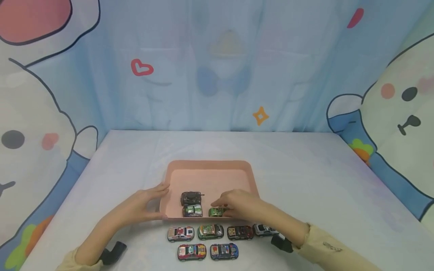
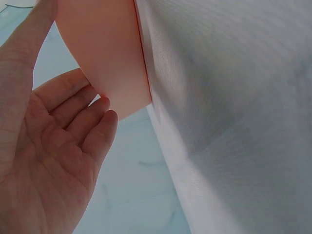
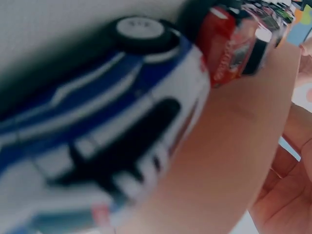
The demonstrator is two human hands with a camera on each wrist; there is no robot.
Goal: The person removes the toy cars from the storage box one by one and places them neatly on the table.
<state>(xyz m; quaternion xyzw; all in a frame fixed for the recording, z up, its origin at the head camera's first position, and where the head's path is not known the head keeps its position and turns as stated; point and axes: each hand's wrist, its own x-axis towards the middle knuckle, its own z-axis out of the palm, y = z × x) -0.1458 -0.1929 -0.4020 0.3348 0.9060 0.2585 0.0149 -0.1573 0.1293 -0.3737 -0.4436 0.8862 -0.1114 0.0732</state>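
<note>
I see the left hand [image 1: 144, 203] at the nine o'clock wall of the pink tray [image 1: 210, 176], thumb set wide of its lightly bent fingers, which touch the outside. Rightward, inside, come the black jeep [image 1: 191, 198] and, at its six o'clock, the silver-green car [image 1: 192, 210]. What I judge matters most is the small green car [image 1: 215, 212]: just beside that one at three o'clock, a gap between, long axis nine to three along the near wall. The right hand [image 1: 240, 204] is nearer, its fingers curled over the car's right end and pinching it; the car lies at the palm's eight o'clock. The tray floor runs on toward twelve.

Outside, at six o'clock, the white-covered bench [image 1: 305, 177] carries a white-red car [image 1: 180, 234], a green-orange car [image 1: 210, 232], a dark red car [image 1: 240, 232] and a silver car [image 1: 262, 230] partly hidden by the right arm; nearer me, a multicoloured car [image 1: 191, 252] and a blue car [image 1: 224, 251]. A blue curtain [image 1: 176, 101] hangs at twelve.
</note>
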